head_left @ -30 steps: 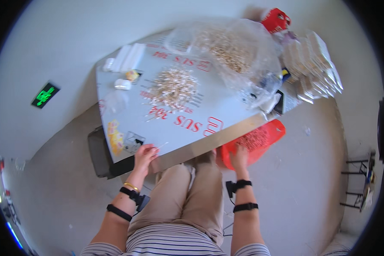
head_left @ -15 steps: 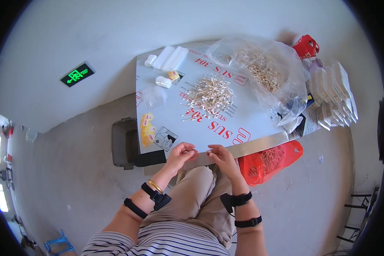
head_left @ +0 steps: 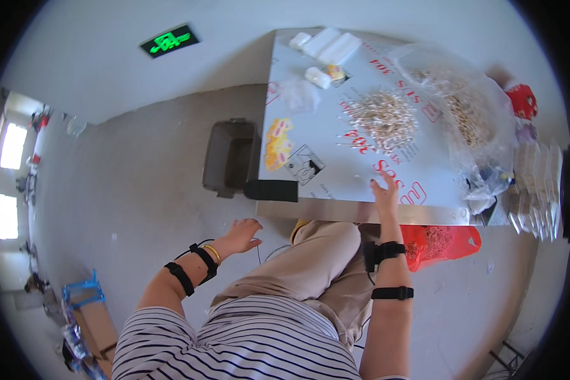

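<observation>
My left hand (head_left: 239, 237) hangs off the table's near left corner, above the floor, thumb and fingers apart with nothing in them. Over the table's front part is my right hand (head_left: 385, 193), its fingers spread and apparently bare. Just beyond it lies a loose pile of cotton swabs (head_left: 383, 119) on the metal-topped table (head_left: 342, 190). To the pile's left are yellow printed paper slips (head_left: 277, 145) and some thin clear plastic bags (head_left: 299, 94). A white roll-shaped pack (head_left: 318, 78) rests farther back.
A large clear bag of swabs (head_left: 465, 120) lies at the table's right, near stacked flat packs (head_left: 535, 190). White cylinders (head_left: 332, 45) sit at the back left. An open grey bin (head_left: 231, 158) stands left of the table. Below the front edge is a red bag (head_left: 446, 247).
My view has swung left. My hands, close together at the table's front edge before, have parted: the left moved out over the floor, the right reached forward over the tabletop.
</observation>
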`<state>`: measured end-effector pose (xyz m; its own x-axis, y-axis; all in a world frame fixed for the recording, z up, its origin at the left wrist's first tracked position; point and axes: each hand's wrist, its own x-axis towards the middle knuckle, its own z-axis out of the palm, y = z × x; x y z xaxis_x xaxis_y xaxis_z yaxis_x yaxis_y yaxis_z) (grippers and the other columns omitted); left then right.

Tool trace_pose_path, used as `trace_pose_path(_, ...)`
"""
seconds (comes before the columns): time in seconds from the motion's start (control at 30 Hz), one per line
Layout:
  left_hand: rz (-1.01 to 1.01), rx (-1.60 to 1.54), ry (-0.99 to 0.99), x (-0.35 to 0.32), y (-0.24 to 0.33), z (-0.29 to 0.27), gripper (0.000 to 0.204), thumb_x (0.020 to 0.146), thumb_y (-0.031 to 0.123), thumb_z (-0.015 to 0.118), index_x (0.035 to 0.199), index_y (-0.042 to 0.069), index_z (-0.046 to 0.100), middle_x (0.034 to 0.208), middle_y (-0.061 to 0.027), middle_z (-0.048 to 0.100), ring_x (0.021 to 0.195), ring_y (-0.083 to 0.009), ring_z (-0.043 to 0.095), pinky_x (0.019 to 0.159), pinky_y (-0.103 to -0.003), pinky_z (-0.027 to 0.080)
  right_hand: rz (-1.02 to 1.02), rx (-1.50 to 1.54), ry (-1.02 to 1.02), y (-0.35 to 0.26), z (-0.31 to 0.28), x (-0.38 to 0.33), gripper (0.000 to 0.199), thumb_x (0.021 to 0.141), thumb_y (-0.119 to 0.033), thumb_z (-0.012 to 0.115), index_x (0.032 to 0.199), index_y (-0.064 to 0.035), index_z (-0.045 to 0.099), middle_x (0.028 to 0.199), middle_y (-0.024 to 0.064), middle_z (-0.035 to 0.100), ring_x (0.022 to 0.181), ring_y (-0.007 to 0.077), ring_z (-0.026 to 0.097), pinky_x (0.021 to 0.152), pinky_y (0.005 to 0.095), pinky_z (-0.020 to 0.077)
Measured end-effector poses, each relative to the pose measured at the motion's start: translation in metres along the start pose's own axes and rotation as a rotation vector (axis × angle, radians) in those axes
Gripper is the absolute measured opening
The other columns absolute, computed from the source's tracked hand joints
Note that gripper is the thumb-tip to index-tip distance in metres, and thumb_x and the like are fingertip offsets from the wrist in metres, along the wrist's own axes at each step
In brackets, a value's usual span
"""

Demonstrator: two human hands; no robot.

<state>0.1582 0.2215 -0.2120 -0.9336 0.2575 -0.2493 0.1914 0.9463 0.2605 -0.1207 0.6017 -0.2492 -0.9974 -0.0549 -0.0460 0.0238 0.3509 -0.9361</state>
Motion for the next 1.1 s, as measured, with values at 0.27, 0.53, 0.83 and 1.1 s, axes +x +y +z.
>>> trace_pose_path(0.27,-0.919,-0.600,-0.969,-0.194,-0.083,0.053,0.031,0.091,0.038,0.063,0.103,0.012,0.075,0.085,-0.0051,0.070,0.070,-0.0165,0.065,0.059,-0.032,0.052,0.099,-0.045,0.037,-0.001,-0.111,-0.063,0.035,0.093,-0.008,0.066,0.126,-0.0042,0.058,0.124,0.0077,0.059,0.107,0.0162,0.059,0.086,0.0291,0.0519)
trace_pose_path(0.53,-1.683,-0.121,-0.296,-0.418,-0.208,0.034,0.031,0.084,0.028,0.074,0.094,-0.002,0.073,0.105,-0.0244,0.071,0.102,-0.0394,0.068,0.087,-0.046,0.056,0.658,-0.347,-0.397,0.151,-0.265,-0.353,0.027,0.096,-0.034,0.052,0.107,-0.0123,0.063,0.081,-0.0019,0.061,0.067,0.0107,0.059,0.053,0.0300,0.0479)
trace_pose_path(0.83,-1.883,-0.163,0.982,-0.525,-0.268,-0.002,0.027,0.093,0.022,0.059,0.096,0.000,0.073,0.096,-0.0160,0.074,0.081,-0.0245,0.068,0.067,-0.036,0.049,0.906,-0.318,-0.784,0.054,-0.199,-0.499,0.033,0.093,-0.036,0.055,0.111,-0.0118,0.066,0.089,0.0054,0.066,0.080,0.0207,0.063,0.067,0.0362,0.0530)
trace_pose_path(1.1,-1.631,-0.898,1.788,-0.427,-0.263,0.001,0.016,0.088,0.015,0.062,0.095,0.002,0.068,0.082,-0.0104,0.071,0.057,-0.0174,0.054,0.050,-0.032,0.041,0.765,-0.492,-0.906,0.021,-0.166,-0.507,0.033,0.093,-0.038,0.055,0.109,-0.0137,0.068,0.092,0.0057,0.066,0.083,0.0212,0.063,0.070,0.0369,0.0522)
